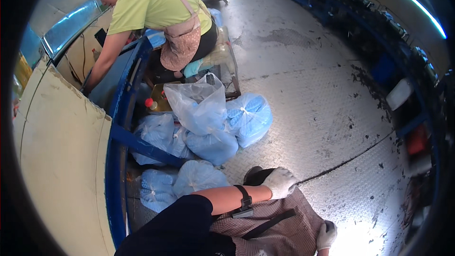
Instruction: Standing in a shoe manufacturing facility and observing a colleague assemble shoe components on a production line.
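And here's the left hand [280, 182], the right hand [326, 235] too, gloved, at the edges of the apron [277, 218] across the lap; can't tell either grip's state! Knotted bags [251, 125] bulge blue beside an open bag [199, 104], blue inside.

I see open metal floor [308, 95] ahead and to the right of the hands [281, 183]; leftward, plump blue bags [201, 178] and a blue frame [147, 145] bar the way, a seated co-worker [159, 9] beyond them
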{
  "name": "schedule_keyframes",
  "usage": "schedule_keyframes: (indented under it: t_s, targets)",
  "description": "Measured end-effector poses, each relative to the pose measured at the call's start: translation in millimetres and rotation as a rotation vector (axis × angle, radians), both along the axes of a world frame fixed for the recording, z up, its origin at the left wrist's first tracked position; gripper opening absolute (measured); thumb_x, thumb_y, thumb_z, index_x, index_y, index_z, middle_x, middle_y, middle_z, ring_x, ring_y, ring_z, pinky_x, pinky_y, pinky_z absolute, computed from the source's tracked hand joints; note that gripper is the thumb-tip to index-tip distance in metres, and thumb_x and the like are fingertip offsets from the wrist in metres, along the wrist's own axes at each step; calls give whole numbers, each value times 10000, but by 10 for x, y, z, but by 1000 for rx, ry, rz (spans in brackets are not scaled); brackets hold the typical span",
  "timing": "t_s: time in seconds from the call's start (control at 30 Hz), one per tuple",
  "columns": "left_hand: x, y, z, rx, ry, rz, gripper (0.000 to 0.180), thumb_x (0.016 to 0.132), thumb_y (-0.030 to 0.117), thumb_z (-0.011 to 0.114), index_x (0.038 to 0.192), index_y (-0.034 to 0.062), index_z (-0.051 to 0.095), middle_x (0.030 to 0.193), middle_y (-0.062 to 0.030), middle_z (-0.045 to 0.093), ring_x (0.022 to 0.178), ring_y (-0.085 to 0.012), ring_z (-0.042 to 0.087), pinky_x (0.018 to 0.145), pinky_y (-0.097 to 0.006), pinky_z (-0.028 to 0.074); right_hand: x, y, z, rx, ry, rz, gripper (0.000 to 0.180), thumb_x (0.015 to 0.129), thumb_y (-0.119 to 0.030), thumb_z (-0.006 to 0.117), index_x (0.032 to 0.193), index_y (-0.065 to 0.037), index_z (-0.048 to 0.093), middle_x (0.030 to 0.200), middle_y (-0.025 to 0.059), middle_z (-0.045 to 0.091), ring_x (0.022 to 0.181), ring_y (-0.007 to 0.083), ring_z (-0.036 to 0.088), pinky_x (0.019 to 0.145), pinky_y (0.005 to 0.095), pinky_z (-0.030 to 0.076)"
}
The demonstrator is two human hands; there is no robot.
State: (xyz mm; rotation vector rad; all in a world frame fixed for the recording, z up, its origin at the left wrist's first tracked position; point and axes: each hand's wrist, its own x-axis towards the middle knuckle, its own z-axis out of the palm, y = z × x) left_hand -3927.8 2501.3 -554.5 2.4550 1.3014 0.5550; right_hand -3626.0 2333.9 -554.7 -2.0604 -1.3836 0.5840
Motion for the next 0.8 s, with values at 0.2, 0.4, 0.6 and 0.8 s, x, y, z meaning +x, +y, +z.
schedule_keyframes:
  t_s: [0.2, 0.4, 0.6, 0.8]
  targets:
    - [-492, 18, 28, -94, 48, 5, 124, 712, 223, 662, 720, 140, 570, 809, -51, 618, 883, -250, 612, 814, -397, 460, -398, 182, 191, 18, -130, 27, 172, 833, -137, 630, 887, 12, 697, 878, 197, 674, 839, 364, 643, 786, 436, 510]
    - [-952, 81, -47, -69, -93, 53, 120, 721, 220, 662, 755, 133, 587, 844, -31, 637, 856, -237, 623, 807, -409, 469, -544, 389, 18, 18, -146, 85, 197, 834, -172, 612, 873, -4, 708, 879, 187, 689, 840, 353, 654, 794, 422, 513]
    - [-1122, 7, -139, -40, -118, 92, 97, 757, 223, 623, 766, 131, 590, 820, -62, 616, 864, -265, 623, 817, -424, 472, -826, 761, 52, -68, -255, 157, 234, 807, -224, 604, 856, -36, 735, 850, 201, 712, 820, 375, 694, 767, 456, 535]
    - [-1447, 44, -85, -101, -94, 135, 94, 757, 217, 618, 783, 129, 597, 837, -52, 627, 901, -264, 622, 838, -403, 466, -952, 1130, -34, -179, -320, 195, 270, 818, -299, 618, 886, -74, 749, 853, 215, 713, 833, 393, 699, 765, 471, 546]
